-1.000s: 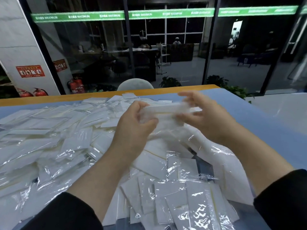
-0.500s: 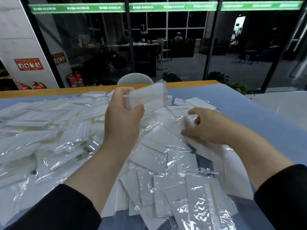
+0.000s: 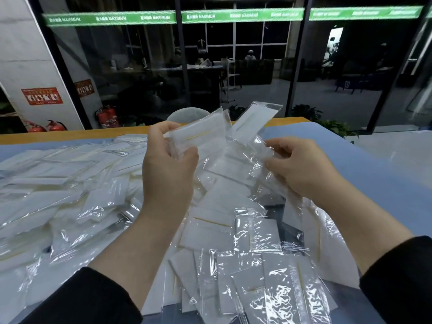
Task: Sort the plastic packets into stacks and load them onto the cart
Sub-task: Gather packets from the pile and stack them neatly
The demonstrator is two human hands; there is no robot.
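Note:
A big loose heap of clear plastic packets (image 3: 70, 202) with white inserts covers the blue table (image 3: 374, 183). My left hand (image 3: 168, 169) is raised over the heap and grips a small stack of packets (image 3: 201, 136) between thumb and fingers. To its right, my right hand (image 3: 301, 167) pinches another packet (image 3: 250, 141), lifted off the heap with its far end sticking up. More packets (image 3: 257, 277) lie fanned out close to me under both forearms. No cart is in view.
The table's far edge is a wooden strip (image 3: 70, 134); a grey chair back (image 3: 187, 114) stands just behind it. Beyond is a dark glass wall, with red fire extinguishers (image 3: 106, 115) on the floor at left. Bare blue tabletop shows on the right.
My right hand rose from the heap with a packet pinched in it and moved toward the left hand. The left hand kept holding its stack up.

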